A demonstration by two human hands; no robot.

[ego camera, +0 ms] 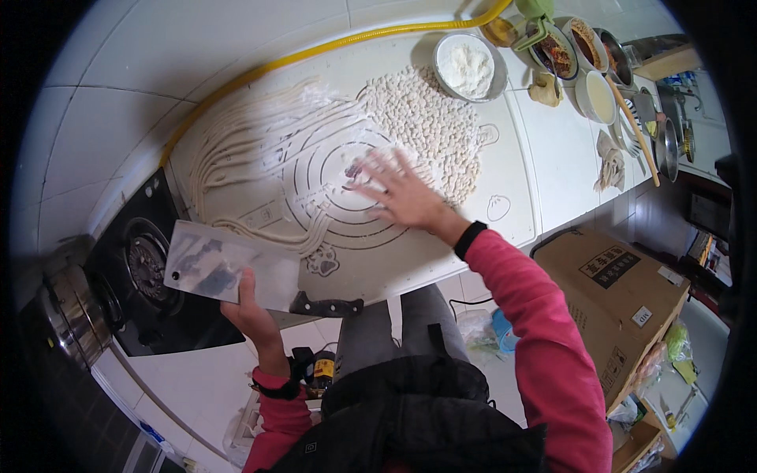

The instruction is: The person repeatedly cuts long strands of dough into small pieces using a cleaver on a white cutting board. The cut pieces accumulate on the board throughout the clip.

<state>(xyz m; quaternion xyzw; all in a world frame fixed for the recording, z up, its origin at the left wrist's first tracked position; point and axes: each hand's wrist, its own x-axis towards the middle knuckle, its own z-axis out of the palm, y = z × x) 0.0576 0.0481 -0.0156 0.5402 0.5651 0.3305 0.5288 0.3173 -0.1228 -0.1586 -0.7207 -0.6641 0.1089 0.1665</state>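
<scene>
My left hand (pixel 254 313) grips a cleaver (pixel 225 266) by the blade, its black handle pointing right over the mat's front edge. With fingers spread, my right hand (pixel 408 195) is blurred above the printed rings of a floured dough mat (pixel 366 266). Close beyond its fingers lies a broad spread of small cut dough pieces (pixel 426 112). Long dough strands (pixel 248 142) stretch across the mat's left half. A short bundle of dough strands (pixel 307 239) curves out from behind the cleaver blade. Whether the right palm touches the mat is not plain.
A metal bowl of flour (pixel 467 65) stands at the back of the mat. Several bowls of food (pixel 556 53) and a wooden rolling pin (pixel 636 130) are on the right. Left is a gas stove (pixel 148 266) with a steel pot (pixel 74 316). A large cardboard box (pixel 609 295) sits right, below the counter.
</scene>
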